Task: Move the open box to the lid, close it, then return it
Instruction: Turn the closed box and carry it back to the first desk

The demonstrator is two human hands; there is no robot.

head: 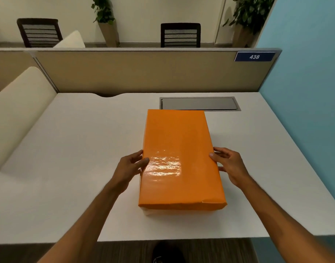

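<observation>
The closed orange box sits mid-frame on the desk, left hand and right hand gripping its long sides.

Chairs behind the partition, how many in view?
2. One chair at far left behind the partition, one chair right of centre near the middle plant. The partition hides their lower parts, so others may be hidden.
</observation>
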